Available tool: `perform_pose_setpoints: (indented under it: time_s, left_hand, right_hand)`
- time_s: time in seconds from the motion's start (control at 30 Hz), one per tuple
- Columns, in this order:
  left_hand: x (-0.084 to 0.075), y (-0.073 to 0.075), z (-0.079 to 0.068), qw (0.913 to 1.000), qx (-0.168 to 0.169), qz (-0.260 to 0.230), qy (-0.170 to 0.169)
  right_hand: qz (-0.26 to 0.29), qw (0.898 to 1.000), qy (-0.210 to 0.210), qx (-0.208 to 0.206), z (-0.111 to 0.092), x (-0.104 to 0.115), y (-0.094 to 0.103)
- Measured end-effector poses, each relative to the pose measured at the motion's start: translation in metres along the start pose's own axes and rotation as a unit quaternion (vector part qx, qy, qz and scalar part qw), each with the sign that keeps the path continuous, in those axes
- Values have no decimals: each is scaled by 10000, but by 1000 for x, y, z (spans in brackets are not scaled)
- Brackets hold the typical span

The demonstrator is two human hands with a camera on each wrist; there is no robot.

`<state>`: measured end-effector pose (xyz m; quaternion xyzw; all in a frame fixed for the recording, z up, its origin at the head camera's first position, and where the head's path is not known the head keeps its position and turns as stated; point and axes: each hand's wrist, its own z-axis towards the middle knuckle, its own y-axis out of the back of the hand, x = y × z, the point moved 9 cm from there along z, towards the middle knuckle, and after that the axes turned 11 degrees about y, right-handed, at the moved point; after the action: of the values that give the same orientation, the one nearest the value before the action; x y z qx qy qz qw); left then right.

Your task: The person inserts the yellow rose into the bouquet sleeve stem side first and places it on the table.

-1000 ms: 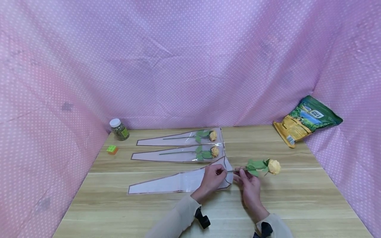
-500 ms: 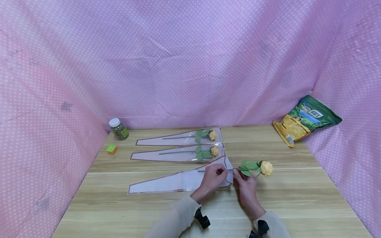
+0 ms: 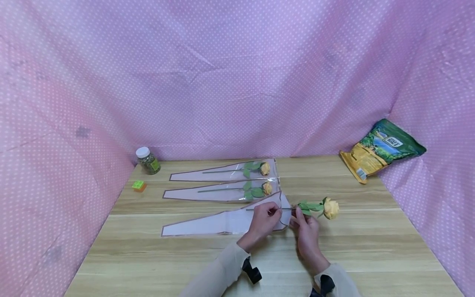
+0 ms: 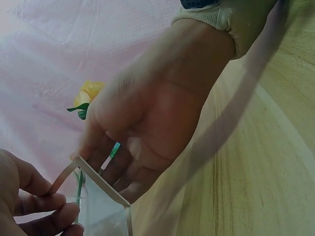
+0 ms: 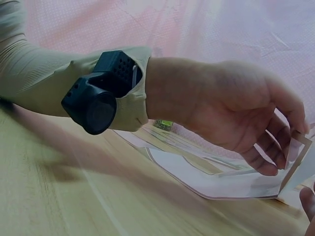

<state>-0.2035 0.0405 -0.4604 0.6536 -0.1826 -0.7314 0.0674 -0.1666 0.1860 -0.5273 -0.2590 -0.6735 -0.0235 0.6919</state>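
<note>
A white flower sleeve (image 3: 200,225) with a dark border lies nearest me, its wide mouth on the right. My left hand (image 3: 264,220) pinches the edge of that mouth, as the right wrist view also shows at the sleeve's rim (image 5: 296,162). Just right of the mouth, my right hand (image 3: 309,237) holds a pale yellow rose (image 3: 331,208) by its stem below the green leaves. The stem runs leftward past the mouth, and its end shows left of my left hand. In the left wrist view, the rose's bloom (image 4: 91,91) is partly hidden behind my right hand.
Two sleeves, the far one (image 3: 185,177) and the middle one (image 3: 182,194), each hold a yellow rose behind my hands. A white-lidded jar (image 3: 149,163) and a small green-orange block (image 3: 139,186) stand at the left. A green and yellow bag (image 3: 382,148) lies at the back right.
The rose and my right hand have moved left, so the stem's end now shows beyond my left hand. The sleeve has shifted slightly away from me.
</note>
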Motion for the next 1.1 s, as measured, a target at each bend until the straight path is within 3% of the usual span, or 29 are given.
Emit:
perform_pose_setpoints:
  time_s: [0.2,0.53,0.7,0.97,1.1]
  left_hand:
    - [-2,2,0,10000,-47,-30,-66]
    - [-2,1,0,10000,38,-18,8]
    - [-2,2,0,10000,55,-27,25]
    - [-2,1,0,10000,64,8,15]
    - [-2,0,0,9999,97,-21,72]
  right_hand:
    - [444,9987,-124,203,-2,5,-3]
    - [297,9992,-235,155,1,7,-1]
    - [215,9997,-102,110,2,9,0]
    - [797,9954,413,-327,5,13,7]
    - [812,9941,520,-496,7,14,10]
